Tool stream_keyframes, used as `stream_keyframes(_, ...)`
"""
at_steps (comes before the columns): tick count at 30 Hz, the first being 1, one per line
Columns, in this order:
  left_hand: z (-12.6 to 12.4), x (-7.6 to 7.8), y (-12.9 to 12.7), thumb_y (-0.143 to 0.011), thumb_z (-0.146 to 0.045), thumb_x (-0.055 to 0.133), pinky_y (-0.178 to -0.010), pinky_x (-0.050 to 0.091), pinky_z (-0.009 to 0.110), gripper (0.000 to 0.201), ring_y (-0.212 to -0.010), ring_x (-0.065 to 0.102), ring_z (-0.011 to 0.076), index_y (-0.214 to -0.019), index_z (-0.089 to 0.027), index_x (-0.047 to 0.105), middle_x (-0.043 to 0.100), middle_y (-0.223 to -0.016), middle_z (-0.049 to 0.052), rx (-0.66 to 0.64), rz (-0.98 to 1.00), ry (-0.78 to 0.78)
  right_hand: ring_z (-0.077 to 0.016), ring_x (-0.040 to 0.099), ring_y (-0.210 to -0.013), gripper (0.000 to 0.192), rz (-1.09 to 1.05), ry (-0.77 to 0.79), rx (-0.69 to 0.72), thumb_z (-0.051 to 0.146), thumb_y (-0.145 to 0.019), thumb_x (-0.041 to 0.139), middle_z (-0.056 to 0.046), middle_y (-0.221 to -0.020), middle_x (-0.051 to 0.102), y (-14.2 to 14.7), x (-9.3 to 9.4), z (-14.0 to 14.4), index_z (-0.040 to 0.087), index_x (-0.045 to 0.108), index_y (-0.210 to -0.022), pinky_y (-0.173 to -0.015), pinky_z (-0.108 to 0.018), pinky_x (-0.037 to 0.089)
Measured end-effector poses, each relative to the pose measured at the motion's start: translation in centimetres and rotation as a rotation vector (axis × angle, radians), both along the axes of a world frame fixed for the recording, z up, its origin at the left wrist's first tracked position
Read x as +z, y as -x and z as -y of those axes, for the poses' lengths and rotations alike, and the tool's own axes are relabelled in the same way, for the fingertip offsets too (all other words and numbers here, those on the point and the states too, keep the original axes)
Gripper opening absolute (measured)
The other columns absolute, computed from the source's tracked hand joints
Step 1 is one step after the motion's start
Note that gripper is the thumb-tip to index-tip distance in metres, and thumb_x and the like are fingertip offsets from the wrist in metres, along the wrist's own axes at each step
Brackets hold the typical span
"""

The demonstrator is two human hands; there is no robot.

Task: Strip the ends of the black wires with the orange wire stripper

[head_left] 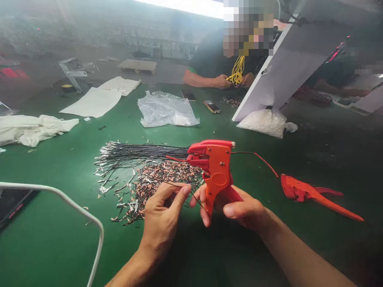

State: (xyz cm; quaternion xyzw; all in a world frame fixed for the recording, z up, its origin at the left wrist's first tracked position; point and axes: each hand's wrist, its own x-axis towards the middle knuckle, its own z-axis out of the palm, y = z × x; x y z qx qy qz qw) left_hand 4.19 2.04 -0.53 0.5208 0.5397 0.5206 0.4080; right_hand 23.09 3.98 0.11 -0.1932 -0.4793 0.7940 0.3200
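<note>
While the right hand (236,207) grips an orange wire stripper (216,169) — fingers wrapped around its handle — the left hand (163,213) pinches a thin black wire (196,197).

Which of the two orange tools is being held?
The pistol-shaped orange stripper in the right hand; the other orange tool lies flat on the table, untouched.

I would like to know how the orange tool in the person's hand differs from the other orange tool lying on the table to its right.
The wire stripper is held upright in the right hand; the second tool lies flat on the green table, untouched. The stripper is blocky and pistol-shaped; the second tool is long and slim, with pointed handles. The left hand pinches a thin black wire beside the stripper; nothing is near the second tool's jaws. Both are orange-red.
</note>
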Motion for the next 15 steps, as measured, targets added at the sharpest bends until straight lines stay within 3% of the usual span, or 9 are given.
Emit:
stream_keyframes(4, 0.0, 0.0, 0.1, -0.081, -0.036, 0.065, -0.058, 0.044, 0.022, 0.018, -0.06, 0.058, 0.0126, -0.075, -0.021, 0.074, 0.068, -0.069, 0.0, 0.001, -0.06, 0.027, -0.0203, 0.063, -0.077, 0.041, 0.007, 0.096, -0.007, 0.024, -0.071, 0.062, -0.013, -0.101, 0.065, 0.4, -0.3, 0.0, 0.008, 0.064, -0.109, -0.072, -0.033, 0.047)
stream_keyframes(9, 0.2, -0.3, 0.6, -0.09, -0.044, 0.047, -0.052, 0.034, 0.025, 0.047, -0.05, 0.046, 0.0119, -0.052, -0.019, 0.058, 0.051, -0.049, -0.001, -0.022, -0.292, 0.004, -0.0197, 0.063, -0.079, 0.032, 0.06, 0.18, -0.178, 0.018, -0.076, 0.057, -0.011, -0.099, 0.066, 0.7, -0.8, -0.3, 0.01, 0.064, -0.107, -0.075, -0.034, 0.049)
stream_keyframes(13, 0.6, -0.7, 0.3, -0.089, -0.044, 0.048, -0.058, 0.033, 0.028, 0.053, -0.047, 0.04, 0.0111, -0.044, -0.018, 0.051, 0.048, -0.044, -0.001, -0.193, -0.48, -0.029, -0.0179, 0.063, -0.072, 0.026, -0.029, 0.264, -0.215, 0.015, -0.078, 0.054, -0.01, -0.095, 0.067, 0.6, -1.0, -0.5, 0.012, 0.065, -0.101, -0.072, -0.033, 0.051)
stream_keyframes(15, 1.1, 0.1, -0.3, -0.089, -0.044, 0.049, -0.059, 0.033, 0.028, 0.054, -0.046, 0.038, 0.0106, -0.041, -0.018, 0.05, 0.046, -0.042, -0.001, -0.321, -0.472, -0.001, -0.0177, 0.063, -0.071, 0.025, -0.049, 0.292, -0.221, 0.014, -0.077, 0.054, -0.009, -0.092, 0.068, 0.6, -1.1, -0.6, 0.012, 0.065, -0.1, -0.07, -0.032, 0.051)
